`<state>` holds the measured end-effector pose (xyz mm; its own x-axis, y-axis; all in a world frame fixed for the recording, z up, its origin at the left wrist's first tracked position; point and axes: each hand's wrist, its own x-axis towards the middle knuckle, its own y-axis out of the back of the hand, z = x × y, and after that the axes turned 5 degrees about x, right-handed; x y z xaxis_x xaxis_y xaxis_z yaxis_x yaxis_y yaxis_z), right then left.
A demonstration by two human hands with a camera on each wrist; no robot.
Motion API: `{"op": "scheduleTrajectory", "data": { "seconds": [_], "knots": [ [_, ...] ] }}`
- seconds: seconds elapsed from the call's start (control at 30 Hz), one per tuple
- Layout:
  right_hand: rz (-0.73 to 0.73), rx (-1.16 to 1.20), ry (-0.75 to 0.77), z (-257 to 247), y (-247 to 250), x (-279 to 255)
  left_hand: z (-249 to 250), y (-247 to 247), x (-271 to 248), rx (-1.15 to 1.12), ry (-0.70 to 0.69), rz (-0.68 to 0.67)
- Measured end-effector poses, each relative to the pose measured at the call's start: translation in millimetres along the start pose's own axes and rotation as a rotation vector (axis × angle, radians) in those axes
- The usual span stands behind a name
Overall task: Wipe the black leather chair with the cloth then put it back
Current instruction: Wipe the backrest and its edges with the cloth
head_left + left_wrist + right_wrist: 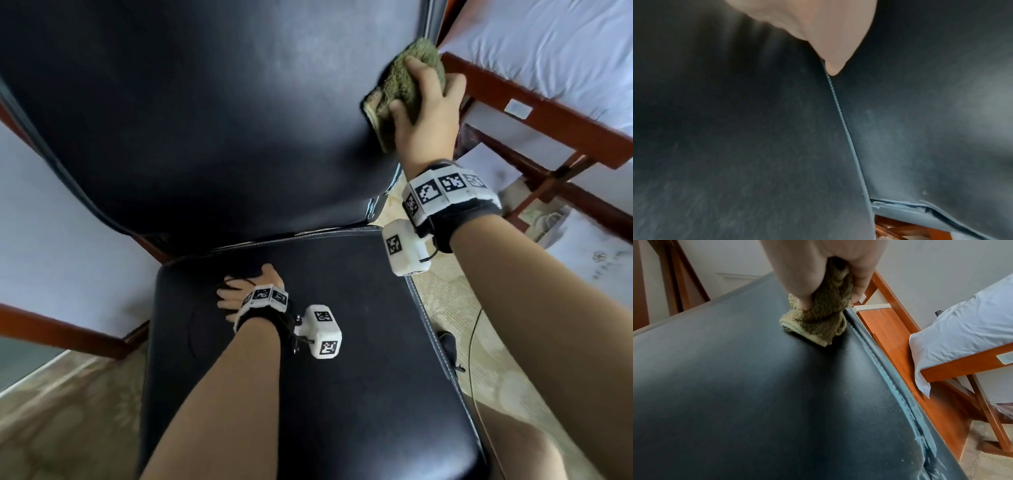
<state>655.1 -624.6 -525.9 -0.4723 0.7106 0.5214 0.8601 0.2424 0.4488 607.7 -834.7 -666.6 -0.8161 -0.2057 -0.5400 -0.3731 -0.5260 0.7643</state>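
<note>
At the upper right of the head view my right hand (424, 113) grips the bunched olive-green terry cloth (400, 85), fingers curled round it, against the black leather chair's (205, 120) backrest edge. My left hand (248, 291) rests lower centre on the seat; I cannot tell its finger state.

smooth glossy blk leather chair (212, 113), fuzzy terry cloth (399, 85)
</note>
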Motion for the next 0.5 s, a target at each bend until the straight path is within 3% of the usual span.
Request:
{"op": "scheduleTrajectory", "data": {
  "seconds": [0.1, 0.33, 0.5],
  "knots": [
    [0.039, 0.013, 0.042, 6.9, -5.0, -0.7, -5.4, -29.7, 2.0, -0.022, 0.063, -0.099],
    [0.149, 0.080, 0.183, 25.9, -16.1, -2.2, 2.1, -70.6, 18.3, 0.049, 0.124, 0.011],
    [0.245, 0.106, 0.213, 30.4, -18.8, -10.1, 3.3, -71.3, 23.7, 0.107, 0.139, -0.031]
  ]
}}
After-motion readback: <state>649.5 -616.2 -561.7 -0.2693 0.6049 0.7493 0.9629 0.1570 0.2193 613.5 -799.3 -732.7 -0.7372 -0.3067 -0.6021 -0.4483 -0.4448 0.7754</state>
